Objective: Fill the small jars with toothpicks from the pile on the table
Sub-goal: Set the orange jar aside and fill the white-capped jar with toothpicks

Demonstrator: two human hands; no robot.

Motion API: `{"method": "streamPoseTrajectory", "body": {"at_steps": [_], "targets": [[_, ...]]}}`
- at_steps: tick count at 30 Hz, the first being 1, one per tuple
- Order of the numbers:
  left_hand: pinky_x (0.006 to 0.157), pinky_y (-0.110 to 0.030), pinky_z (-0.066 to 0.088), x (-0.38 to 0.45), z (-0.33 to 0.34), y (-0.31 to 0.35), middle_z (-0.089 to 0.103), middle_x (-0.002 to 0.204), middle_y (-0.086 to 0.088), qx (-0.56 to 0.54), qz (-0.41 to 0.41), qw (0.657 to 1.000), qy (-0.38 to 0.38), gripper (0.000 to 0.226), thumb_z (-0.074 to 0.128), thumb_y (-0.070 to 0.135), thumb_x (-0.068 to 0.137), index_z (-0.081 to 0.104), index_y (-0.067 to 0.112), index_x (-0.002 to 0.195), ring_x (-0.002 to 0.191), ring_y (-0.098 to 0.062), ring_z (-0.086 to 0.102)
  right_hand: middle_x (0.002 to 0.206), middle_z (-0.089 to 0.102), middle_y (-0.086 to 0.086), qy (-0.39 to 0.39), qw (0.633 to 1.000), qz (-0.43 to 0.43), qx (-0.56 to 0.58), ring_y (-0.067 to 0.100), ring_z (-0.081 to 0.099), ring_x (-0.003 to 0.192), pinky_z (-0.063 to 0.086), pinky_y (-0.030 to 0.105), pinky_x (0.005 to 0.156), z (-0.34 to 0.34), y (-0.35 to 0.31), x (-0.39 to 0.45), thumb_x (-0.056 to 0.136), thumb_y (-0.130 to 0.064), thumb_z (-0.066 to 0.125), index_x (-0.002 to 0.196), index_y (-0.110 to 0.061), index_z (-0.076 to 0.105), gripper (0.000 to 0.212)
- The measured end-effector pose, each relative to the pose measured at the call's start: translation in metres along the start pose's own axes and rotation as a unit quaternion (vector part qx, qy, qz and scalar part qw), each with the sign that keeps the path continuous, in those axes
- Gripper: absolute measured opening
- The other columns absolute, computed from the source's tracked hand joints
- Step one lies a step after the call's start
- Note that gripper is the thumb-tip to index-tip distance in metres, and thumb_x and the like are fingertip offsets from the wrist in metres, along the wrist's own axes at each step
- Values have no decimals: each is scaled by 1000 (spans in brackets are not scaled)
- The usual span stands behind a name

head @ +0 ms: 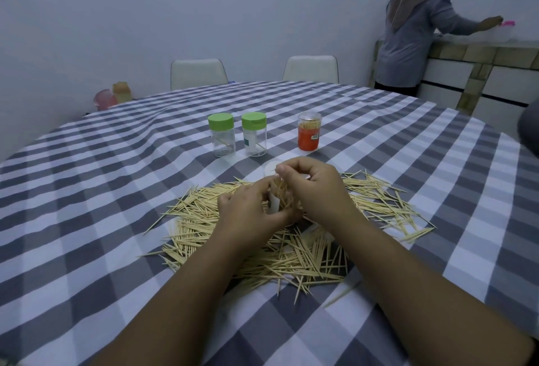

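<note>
Head view: left hand (248,211) wrapped round a small clear jar (275,205) above the toothpick pile (291,249) on the counter (87,219), right hand (315,187) pinching toothpicks at its mouth. Beyond, two green-lidded jars (221,135) and an orange-labelled jar (309,131) stand upright.

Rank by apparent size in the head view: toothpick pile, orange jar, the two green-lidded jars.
1. Toothpick pile, by far the largest.
2. Left green-lidded jar and right green-lidded jar: they look alike, so unranked.
3. Orange jar, slightly shorter.
</note>
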State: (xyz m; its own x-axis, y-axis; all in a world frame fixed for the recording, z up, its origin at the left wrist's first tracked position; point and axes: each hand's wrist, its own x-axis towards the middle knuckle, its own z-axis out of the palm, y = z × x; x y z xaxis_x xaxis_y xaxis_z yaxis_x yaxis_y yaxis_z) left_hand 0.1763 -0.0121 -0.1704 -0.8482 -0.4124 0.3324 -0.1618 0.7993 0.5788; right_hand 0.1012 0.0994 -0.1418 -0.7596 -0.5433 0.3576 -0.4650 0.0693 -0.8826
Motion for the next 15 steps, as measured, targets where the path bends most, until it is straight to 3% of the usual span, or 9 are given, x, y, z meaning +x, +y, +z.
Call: {"method": "streamPoseTrajectory", "body": {"at_steps": [3,6,10,13,15], "targets": [[85,-32,18,-1,-1,0,64,103,18,-13,-17,1000,5,45,68,58,73,55,40,112,108,-8,52,83,66,4,15,1000,24,7,13,61,76,50,32,69,-4,1,2,94,-24,55,88,-16,66,16],[84,-30,15,-1,-2,1,64,102,17,-16,-32,999,10,45,69,56,75,53,39,113,109,-8,54,76,64,-3,-20,999,22,-29,10,60,72,48,29,66,-4,0,2,94,-27,53,83,-21,65,17],[84,-29,14,-1,-4,2,65,103,16,-23,-47,999,11,49,68,57,76,52,37,117,110,-7,54,89,68,2,-75,996,39,-24,15,65,83,54,32,70,-5,-1,2,90,-39,59,91,-25,68,16],[84,-29,15,-1,-4,2,64,104,16,-20,-45,999,9,52,69,57,74,51,37,119,111,-7,53,89,67,3,-59,997,46,-19,15,64,82,50,25,63,-7,0,4,90,-29,62,88,-23,66,7],[84,-29,15,-1,-4,3,64,105,16,-16,-42,999,3,54,69,59,73,50,37,119,111,-8,52,88,68,0,-42,998,55,-1,13,64,84,48,24,68,-9,1,6,90,-21,62,86,-24,66,6]]}}
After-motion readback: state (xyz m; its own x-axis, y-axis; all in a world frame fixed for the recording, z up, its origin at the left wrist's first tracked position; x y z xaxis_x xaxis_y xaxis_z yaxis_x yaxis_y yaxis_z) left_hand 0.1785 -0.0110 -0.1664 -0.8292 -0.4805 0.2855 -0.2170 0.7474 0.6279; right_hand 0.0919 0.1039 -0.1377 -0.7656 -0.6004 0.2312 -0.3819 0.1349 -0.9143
